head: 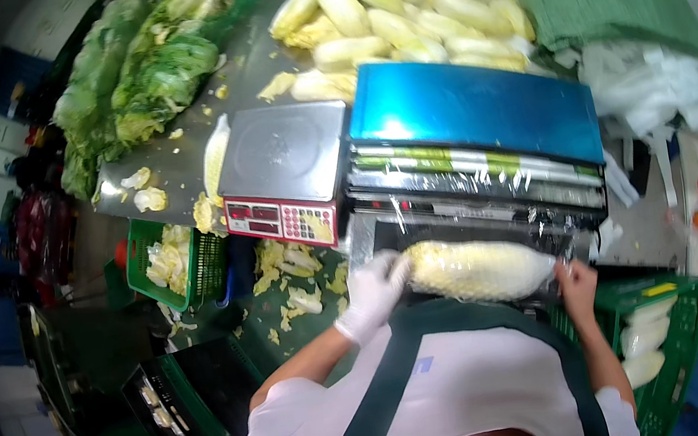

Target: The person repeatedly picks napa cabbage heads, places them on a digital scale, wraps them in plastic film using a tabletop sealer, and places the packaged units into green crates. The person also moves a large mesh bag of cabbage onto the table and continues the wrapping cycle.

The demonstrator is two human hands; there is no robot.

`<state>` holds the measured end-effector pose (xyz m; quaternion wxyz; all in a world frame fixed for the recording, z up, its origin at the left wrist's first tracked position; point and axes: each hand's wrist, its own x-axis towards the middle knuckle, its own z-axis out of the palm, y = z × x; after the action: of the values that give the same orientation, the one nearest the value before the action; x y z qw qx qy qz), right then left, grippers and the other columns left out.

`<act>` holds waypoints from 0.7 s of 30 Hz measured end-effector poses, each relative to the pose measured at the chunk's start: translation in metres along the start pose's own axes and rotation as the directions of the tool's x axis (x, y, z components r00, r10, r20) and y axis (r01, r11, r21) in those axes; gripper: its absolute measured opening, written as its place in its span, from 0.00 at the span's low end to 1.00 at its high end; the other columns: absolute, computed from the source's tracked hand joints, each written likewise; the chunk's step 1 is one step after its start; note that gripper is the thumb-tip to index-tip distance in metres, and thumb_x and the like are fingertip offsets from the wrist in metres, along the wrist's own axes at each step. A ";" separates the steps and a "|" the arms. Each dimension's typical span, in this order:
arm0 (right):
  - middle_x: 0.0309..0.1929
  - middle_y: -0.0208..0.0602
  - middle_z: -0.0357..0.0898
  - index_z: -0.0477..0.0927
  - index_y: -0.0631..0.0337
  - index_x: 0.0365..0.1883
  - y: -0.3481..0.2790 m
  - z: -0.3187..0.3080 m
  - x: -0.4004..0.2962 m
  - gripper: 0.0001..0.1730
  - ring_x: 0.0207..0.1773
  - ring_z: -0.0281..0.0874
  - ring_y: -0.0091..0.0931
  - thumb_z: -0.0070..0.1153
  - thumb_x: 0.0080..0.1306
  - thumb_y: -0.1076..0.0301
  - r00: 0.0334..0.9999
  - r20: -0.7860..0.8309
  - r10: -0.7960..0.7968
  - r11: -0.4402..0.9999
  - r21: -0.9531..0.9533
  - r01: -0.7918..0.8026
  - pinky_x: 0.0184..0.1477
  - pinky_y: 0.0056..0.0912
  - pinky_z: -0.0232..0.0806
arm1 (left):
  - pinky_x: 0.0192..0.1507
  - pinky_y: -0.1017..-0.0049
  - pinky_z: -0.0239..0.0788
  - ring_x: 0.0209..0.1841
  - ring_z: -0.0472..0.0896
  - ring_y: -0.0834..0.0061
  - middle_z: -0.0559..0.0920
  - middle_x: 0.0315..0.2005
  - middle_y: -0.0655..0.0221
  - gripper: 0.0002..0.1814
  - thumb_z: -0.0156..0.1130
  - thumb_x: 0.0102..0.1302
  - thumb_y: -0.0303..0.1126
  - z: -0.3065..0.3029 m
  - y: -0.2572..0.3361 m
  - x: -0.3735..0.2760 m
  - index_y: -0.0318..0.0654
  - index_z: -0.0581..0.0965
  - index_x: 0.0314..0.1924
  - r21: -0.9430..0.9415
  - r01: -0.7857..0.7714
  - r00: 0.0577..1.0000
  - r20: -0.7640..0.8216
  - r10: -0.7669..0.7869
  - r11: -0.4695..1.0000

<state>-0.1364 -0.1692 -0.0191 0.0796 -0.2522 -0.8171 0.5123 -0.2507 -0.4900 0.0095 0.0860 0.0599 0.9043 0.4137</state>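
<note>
A pale napa cabbage (478, 267) in clear film lies across the black front plate of a film-wrapping machine (470, 114), close to my apron. My left hand (376, 295), in a white glove, holds the cabbage at its left end. At the other end my right hand (577, 288), apparently bare, pinches the gathered plastic film (552, 265). Left of the wrapper stands a weighing scale (283, 153) with a red control panel; its metal plate carries nothing.
Behind the wrapper is a heap of napa cabbages (409, 0). Full net sacks (158, 70) stand at the far left. A green crate (178, 274) holds leaf scraps, and more scraps litter the floor. Wrapped cabbages fill part of a green crate (681, 301) at my right.
</note>
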 end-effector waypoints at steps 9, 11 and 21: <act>0.17 0.33 0.71 0.74 0.55 0.20 0.040 0.043 0.035 0.06 0.22 0.73 0.30 0.52 0.57 0.69 0.769 -0.044 -0.638 0.536 -0.742 0.402 0.21 0.32 0.63 | 0.25 0.74 0.68 0.23 0.78 0.66 0.79 0.23 0.64 0.10 0.53 0.62 0.36 0.058 -0.042 0.051 0.39 0.78 0.31 0.151 -0.487 0.863 -0.069 0.501 0.860; 0.19 0.31 0.71 0.73 0.56 0.22 0.036 0.049 0.036 0.03 0.24 0.73 0.28 0.53 0.54 0.70 0.684 -0.077 -0.726 0.521 -0.711 0.473 0.22 0.28 0.64 | 0.37 0.79 0.69 0.36 0.78 0.74 0.80 0.36 0.65 0.12 0.51 0.63 0.34 0.074 -0.036 0.043 0.36 0.78 0.39 -0.526 -0.122 0.951 0.180 0.250 0.842; 0.11 0.28 0.66 0.66 0.59 0.10 -0.071 -0.038 0.003 0.19 0.12 0.61 0.19 0.68 0.45 0.69 0.611 -0.160 -0.775 0.624 -0.045 0.780 0.14 0.20 0.53 | 0.62 0.73 0.52 0.61 0.62 0.70 0.61 0.61 0.62 0.38 0.58 0.58 0.39 0.033 0.074 0.007 0.32 0.54 0.63 -0.290 0.792 0.111 0.934 0.341 0.537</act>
<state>-0.1479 -0.1617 0.0601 0.3639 0.0868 -0.8285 0.4166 -0.2479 -0.4167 0.0437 0.7343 0.0922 0.3153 0.5941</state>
